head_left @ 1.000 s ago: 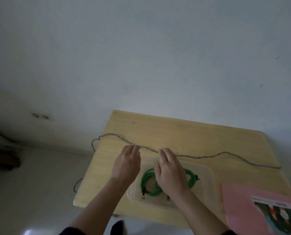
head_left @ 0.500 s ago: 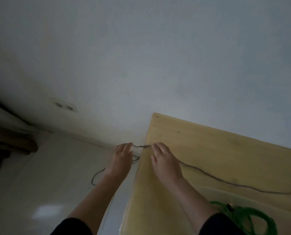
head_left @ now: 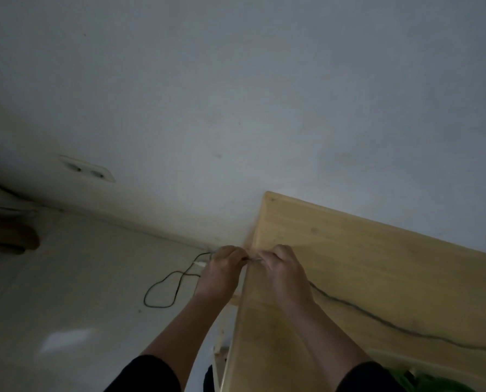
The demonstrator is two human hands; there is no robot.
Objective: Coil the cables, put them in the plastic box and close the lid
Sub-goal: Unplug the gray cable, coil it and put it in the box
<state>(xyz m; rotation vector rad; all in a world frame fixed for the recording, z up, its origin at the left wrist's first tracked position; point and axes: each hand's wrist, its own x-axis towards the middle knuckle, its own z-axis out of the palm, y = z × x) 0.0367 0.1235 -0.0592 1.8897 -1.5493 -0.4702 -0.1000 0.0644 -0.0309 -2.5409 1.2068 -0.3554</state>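
A thin grey cable [head_left: 377, 319] runs across the wooden table [head_left: 377, 250] from the right edge up to my hands at the table's left edge. My left hand [head_left: 222, 274] and my right hand [head_left: 284, 274] both pinch the cable close together, fingers curled. Past my left hand the cable hangs off the table and loops over the floor [head_left: 162, 292]. A bit of a green cable [head_left: 440, 384] shows at the bottom right, in the clear plastic box [head_left: 392, 356], of which only a rim is visible.
A white wall rises behind the table, with a double socket [head_left: 87, 171] low on the left. The pale floor lies left of the table. A dark brown object [head_left: 7, 236] sits at the far left edge.
My view swung left, away from the box. Both hands slid left along the grey cable to the table's left edge and closed on it.
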